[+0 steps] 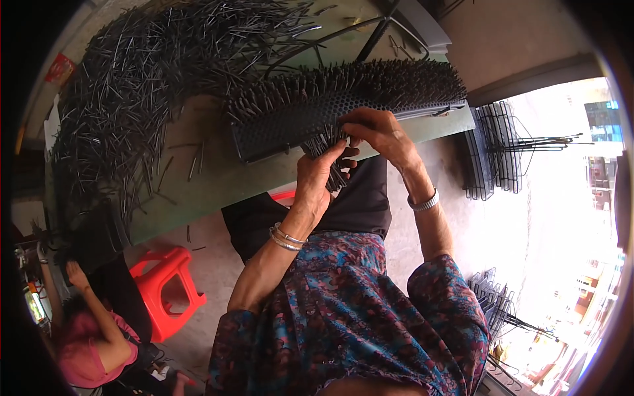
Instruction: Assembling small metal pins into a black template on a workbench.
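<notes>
My left hand (313, 178) is wrapped round a bundle of thin black rods (337, 179), their upper ends fanned out near the front edge of a black perforated panel (267, 137). The fingers of my right hand (382, 132) are bent and pinched close to that panel, just above the bundle. What they pinch is too small to make out. Many short black rods (350, 82) stand upright in the holes along the panel's far part. Bare holes show along its near strip. The panel lies on the green tabletop (191, 214).
A big heap of loose black rods (132, 92) covers the table's left. Below it stands a red plastic stool (168, 290). A co-worker in a pink top (89, 356) reaches toward the table at lower left. Black wire racks (502, 148) stand at the right.
</notes>
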A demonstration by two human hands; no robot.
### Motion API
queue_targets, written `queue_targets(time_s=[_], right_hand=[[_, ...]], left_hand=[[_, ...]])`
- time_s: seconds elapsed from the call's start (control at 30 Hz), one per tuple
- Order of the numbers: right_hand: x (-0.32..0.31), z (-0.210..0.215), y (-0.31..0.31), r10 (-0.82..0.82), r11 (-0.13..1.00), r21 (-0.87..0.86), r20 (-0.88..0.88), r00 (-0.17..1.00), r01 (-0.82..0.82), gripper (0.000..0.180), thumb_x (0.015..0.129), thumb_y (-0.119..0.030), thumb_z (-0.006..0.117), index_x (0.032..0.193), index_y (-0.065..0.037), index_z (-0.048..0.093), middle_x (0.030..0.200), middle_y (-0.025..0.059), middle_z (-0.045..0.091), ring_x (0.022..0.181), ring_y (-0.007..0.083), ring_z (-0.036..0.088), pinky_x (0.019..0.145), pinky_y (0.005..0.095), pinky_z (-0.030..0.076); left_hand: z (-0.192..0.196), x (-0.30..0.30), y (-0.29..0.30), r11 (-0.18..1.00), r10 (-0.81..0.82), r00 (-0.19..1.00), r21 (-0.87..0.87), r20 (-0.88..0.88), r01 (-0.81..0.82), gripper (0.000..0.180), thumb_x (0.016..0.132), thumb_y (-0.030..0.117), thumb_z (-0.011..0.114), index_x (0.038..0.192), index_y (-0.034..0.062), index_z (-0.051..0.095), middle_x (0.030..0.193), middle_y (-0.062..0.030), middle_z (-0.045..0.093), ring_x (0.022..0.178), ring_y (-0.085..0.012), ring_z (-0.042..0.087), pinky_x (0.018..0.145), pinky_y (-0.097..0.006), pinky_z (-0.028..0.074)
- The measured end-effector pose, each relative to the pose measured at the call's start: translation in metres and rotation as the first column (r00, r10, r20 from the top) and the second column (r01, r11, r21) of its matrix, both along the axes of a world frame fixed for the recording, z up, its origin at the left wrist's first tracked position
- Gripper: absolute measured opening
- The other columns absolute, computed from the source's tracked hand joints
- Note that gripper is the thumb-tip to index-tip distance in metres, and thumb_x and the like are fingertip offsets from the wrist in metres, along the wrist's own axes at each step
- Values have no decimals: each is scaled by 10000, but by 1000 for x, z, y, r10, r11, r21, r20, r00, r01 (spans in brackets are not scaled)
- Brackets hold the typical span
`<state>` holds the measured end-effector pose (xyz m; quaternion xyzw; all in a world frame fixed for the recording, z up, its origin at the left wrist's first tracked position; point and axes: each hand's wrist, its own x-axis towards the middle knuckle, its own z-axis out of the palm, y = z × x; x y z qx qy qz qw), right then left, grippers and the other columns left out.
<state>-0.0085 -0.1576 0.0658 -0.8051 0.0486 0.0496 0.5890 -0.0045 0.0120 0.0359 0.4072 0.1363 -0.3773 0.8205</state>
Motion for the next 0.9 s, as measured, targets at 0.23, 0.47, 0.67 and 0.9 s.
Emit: queue_targets(time_s=[0.23, 0.47, 0.67, 0.9], right_hand=[[-2, 5, -4, -2, 999, 50, -22, 1000, 4, 172, 905, -92, 623, 1000, 51, 633, 796, 81, 672, 713, 122, 646, 654, 261, 530], [1, 21, -16, -284, 956, -43, 125, 951, 291, 108, 918, -64, 603, 962, 35, 599, 816, 93, 686, 775, 146, 682, 700, 258, 534], [18, 3, -24, -453, 764, -217, 491, 744, 608, 121, 916, -84, 602, 966, 26, 606, 820, 106, 693, 802, 152, 697, 685, 254, 516], [25, -10, -27, -367, 718, -359, 533, 763, 596, 109, 909, -76, 594, 967, 14, 612, 842, 130, 693, 804, 186, 715, 666, 273, 519]], left_hand=[[3, 2, 1, 999, -39, 999, 35, 25, 38, 243, 859, 213, 712, 1034, 50, 671, 895, -84, 709, 712, -164, 670, 552, -261, 477], [-18, 14, 1, 1000, 4, 994, 2, -106, -4, 254, 859, 235, 722, 1028, 64, 637, 917, -124, 693, 787, -229, 697, 617, -348, 585], [-31, 8, -9, 985, 9, 982, -167, -190, -42, 206, 906, 213, 657, 1034, 58, 610, 942, -155, 691, 838, -262, 691, 697, -400, 584], [-27, 9, -7, 987, 47, 978, -142, -203, -77, 153, 915, 183, 635, 998, 59, 601, 930, -145, 690, 837, -258, 685, 709, -406, 578]])
